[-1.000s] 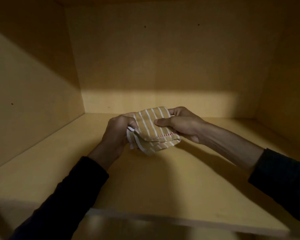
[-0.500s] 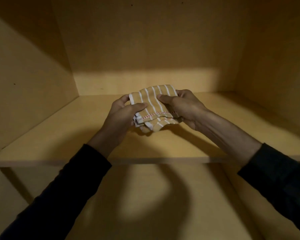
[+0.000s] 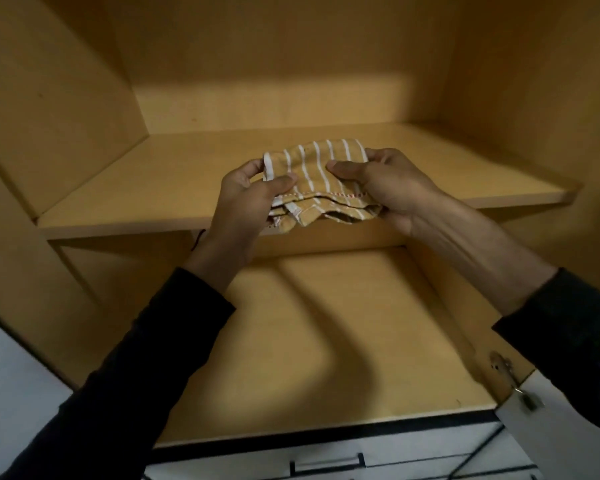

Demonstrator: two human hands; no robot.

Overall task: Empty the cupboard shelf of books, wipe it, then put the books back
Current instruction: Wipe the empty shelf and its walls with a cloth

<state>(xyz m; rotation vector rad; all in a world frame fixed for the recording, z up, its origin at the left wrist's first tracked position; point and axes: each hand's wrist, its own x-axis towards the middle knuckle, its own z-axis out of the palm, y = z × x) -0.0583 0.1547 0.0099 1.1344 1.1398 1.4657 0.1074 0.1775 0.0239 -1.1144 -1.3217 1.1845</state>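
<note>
A folded tan cloth with white stripes [image 3: 314,168] hangs in the air over the front edge of the upper cupboard shelf [image 3: 146,188]. My left hand [image 3: 248,199] pinches its left side between thumb and fingers. My right hand [image 3: 388,185] grips its right side, thumb on top. No books show in this view. The shelf board is bare wood.
A lower shelf [image 3: 326,341] lies below, in shadow from my arms. An open white cupboard door with a metal hinge [image 3: 510,372] stands at the lower right. White drawers with a dark handle [image 3: 326,462] sit under the cupboard.
My hands and the cloth have drawn back from deep over the shelf to its front edge. The view has pulled back and down, bringing the lower shelf and drawers into sight.
</note>
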